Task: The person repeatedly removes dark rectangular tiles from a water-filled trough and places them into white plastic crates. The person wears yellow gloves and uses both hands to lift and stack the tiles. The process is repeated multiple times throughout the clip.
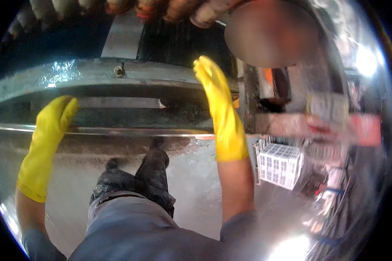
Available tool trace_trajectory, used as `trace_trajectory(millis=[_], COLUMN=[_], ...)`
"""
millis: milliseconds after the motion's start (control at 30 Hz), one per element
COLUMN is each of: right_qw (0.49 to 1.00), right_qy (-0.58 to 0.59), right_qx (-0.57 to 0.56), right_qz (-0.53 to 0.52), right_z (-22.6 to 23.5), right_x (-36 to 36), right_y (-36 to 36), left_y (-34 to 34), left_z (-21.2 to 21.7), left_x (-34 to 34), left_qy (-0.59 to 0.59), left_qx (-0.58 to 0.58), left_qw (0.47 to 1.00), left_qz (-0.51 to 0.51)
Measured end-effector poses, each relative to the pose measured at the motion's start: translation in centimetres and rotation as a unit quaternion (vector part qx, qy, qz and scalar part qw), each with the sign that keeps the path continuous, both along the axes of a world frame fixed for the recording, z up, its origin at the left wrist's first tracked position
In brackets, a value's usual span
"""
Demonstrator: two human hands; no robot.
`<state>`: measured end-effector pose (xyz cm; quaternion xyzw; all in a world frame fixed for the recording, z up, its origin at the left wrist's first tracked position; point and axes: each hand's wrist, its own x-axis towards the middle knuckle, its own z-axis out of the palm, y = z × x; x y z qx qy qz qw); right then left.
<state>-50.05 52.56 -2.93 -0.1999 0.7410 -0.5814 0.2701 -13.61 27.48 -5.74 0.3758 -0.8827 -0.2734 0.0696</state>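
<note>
Both of my hands wear long yellow rubber gloves. My left hand (59,111) hovers at the near edge of a machine, by a thin bright metal edge (139,131), with nothing seen in it. The thumb looks apart from the bent fingers, whose tips are partly hidden. My right hand (211,74) is raised farther forward, its fingers stretched out and holding nothing that I can see. It is nearest to a grey metal rail (161,74) with a bolt (118,71). Beyond the rail lies a dark surface with a pale strip (123,37) across it.
A row of brownish rounded pieces (180,8) lines the far side. At the upper right, a blurred shape (270,35) stands beside a post. A reddish beam (287,125) juts out at the right, above a white slotted crate (279,163) on the grey floor (196,182).
</note>
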Motion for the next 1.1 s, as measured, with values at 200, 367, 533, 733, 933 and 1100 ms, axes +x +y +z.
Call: trace_trajectory(millis=[200, 367, 533, 733, 933, 1100], right_qw=[0.945, 0.833, 0.876, 0.954, 0.880, 0.800], right_qy=[0.090, 0.206, 0.205, -0.089, -0.388, -0.523], right_qx=[0.313, 0.510, 0.434, 0.223, -0.052, -0.064], right_qz=[-0.038, -0.066, -0.051, -0.181, -0.270, -0.289], right_z=[-14.8, -24.1, -22.6, -24.1, -19.1, -24.0], right_x=[-17.1, -18.9, -17.5, -20.8, -16.5, -17.3], right_y=[-4.3, -4.8, -6.4, -3.0, -3.3, -1.0], left_y=[-0.8, -0.5, -0.9, -2.0, -2.1, -2.2], left_z=[-0.5, -1.1, 0.0, 0.4, 0.0, 0.6], left_x=[-0.3, -1.5, -1.8, -2.4, -1.9, -2.3], left_qy=[-0.027, -0.057, -0.062, -0.071, -0.056, -0.059], left_qx=[-0.085, -0.101, -0.095, -0.111, -0.119, -0.113], left_qw=[0.995, 0.992, 0.992, 0.989, 0.989, 0.990], left_qz=[0.047, 0.044, 0.053, 0.060, 0.067, 0.060])
